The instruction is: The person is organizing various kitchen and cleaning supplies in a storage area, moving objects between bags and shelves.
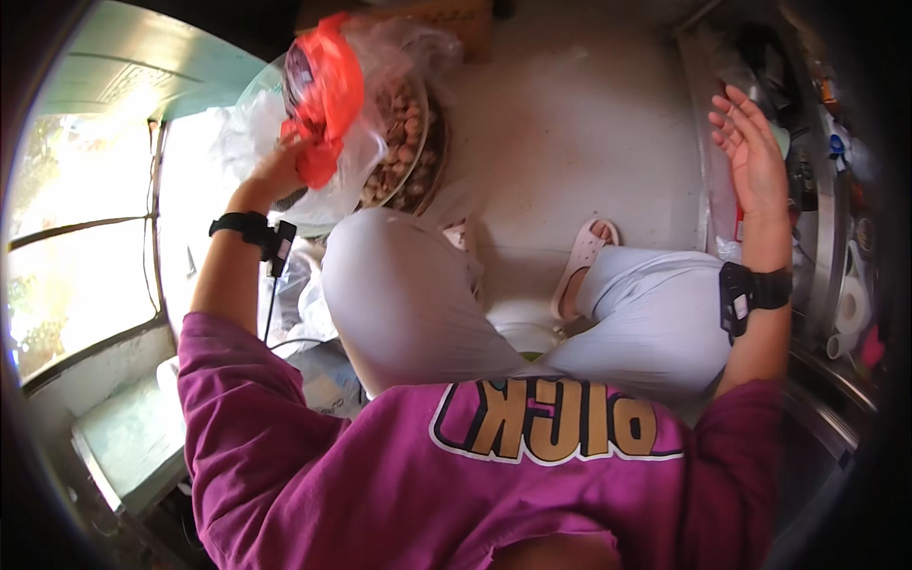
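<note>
In the upper left, my left hand (pixel 274 167) grips a crumpled red plastic bag (pixel 340 89). Something dark shows through one side of the bag, too blurred to name. Clear plastic bags (pixel 367 142) lie beneath and beside it. Just to the right, a round container holds many brownish bulbs (pixel 405 132) that look like garlic or shallots, partly covered by the plastic. My right hand (pixel 754 153) is raised at the right with its palm up and nothing in it, near the cluttered shelves.
A window (pixel 82 242) fills the left side. Metal-edged shelves (pixel 826 235) with small items and a white roll (pixel 851 305) line the right. At the top sits a cardboard box (pixel 456 21). My bent knees (pixel 385 263) and slippered feet are over the pale floor (pixel 570 128).
</note>
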Action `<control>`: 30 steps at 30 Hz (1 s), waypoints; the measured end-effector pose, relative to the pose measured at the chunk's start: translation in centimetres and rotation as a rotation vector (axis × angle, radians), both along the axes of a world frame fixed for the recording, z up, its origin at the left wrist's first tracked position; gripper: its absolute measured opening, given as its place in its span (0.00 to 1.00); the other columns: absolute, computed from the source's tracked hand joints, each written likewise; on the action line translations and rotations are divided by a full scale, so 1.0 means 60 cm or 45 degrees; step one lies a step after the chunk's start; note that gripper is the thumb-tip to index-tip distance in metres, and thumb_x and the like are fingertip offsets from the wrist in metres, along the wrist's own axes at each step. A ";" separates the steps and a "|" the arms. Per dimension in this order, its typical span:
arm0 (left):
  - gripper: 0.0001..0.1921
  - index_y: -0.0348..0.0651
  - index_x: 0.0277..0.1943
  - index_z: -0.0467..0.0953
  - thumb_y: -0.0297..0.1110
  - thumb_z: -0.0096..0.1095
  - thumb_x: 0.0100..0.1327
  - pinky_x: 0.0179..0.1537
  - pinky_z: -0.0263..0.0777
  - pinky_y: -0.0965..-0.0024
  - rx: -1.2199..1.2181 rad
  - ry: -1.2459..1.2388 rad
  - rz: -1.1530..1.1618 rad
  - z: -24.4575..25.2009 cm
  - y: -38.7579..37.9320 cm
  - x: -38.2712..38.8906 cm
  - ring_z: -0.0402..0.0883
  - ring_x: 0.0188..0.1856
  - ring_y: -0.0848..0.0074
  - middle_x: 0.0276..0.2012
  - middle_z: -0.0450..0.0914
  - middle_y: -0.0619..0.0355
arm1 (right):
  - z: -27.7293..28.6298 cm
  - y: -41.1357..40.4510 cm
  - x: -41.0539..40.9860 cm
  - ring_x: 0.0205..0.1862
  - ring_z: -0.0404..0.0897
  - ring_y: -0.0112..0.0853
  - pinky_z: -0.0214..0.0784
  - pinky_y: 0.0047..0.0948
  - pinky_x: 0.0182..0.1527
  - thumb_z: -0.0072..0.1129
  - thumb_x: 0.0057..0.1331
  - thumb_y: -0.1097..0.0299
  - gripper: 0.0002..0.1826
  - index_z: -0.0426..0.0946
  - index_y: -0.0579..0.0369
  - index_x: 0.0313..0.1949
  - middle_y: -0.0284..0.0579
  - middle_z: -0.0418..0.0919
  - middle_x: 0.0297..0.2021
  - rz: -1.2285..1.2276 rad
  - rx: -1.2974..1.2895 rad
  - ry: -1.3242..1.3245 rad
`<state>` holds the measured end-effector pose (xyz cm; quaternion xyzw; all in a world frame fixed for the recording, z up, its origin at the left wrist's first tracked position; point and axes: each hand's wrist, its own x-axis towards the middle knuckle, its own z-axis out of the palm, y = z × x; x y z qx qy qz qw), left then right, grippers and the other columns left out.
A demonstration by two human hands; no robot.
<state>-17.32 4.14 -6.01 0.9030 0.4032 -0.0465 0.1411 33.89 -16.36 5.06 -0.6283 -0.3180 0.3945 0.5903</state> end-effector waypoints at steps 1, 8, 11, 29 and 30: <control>0.33 0.48 0.52 0.61 0.21 0.61 0.38 0.48 0.60 0.70 -0.007 -0.248 0.053 0.029 -0.008 0.000 0.63 0.51 0.64 0.48 0.65 0.49 | 0.000 0.001 -0.002 0.38 0.70 0.26 0.61 0.19 0.39 0.43 0.58 0.69 0.16 0.63 0.59 0.46 0.42 0.70 0.39 0.031 -0.005 -0.003; 0.35 0.52 0.57 0.53 0.25 0.59 0.44 0.43 0.63 0.72 -0.325 -0.377 0.722 0.161 -0.068 -0.025 0.68 0.44 0.70 0.45 0.66 0.46 | -0.015 0.008 -0.013 0.38 0.70 0.24 0.60 0.18 0.39 0.43 0.58 0.69 0.16 0.63 0.58 0.46 0.40 0.70 0.38 0.183 -0.063 0.006; 0.21 0.44 0.47 0.68 0.26 0.56 0.47 0.33 0.68 0.76 -0.101 -0.445 0.812 0.147 -0.070 -0.105 0.73 0.30 0.77 0.31 0.74 0.55 | -0.026 0.020 -0.020 0.36 0.70 0.23 0.60 0.18 0.38 0.43 0.58 0.69 0.15 0.65 0.58 0.45 0.40 0.71 0.36 0.264 -0.069 -0.012; 0.13 0.37 0.27 0.74 0.40 0.54 0.51 0.21 0.64 0.79 -0.510 -0.128 1.190 0.194 -0.334 -0.159 0.69 0.17 0.82 0.17 0.73 0.59 | -0.084 0.009 0.032 0.35 0.68 0.19 0.59 0.13 0.38 0.41 0.60 0.67 0.15 0.64 0.55 0.47 0.37 0.70 0.36 0.318 -0.423 -0.155; 0.11 0.37 0.30 0.74 0.37 0.54 0.50 0.22 0.65 0.78 -0.524 -0.232 1.152 0.173 -0.345 -0.158 0.70 0.18 0.81 0.20 0.73 0.58 | -0.082 0.009 0.029 0.35 0.68 0.19 0.59 0.13 0.38 0.41 0.60 0.67 0.15 0.64 0.55 0.47 0.37 0.70 0.36 0.340 -0.443 -0.184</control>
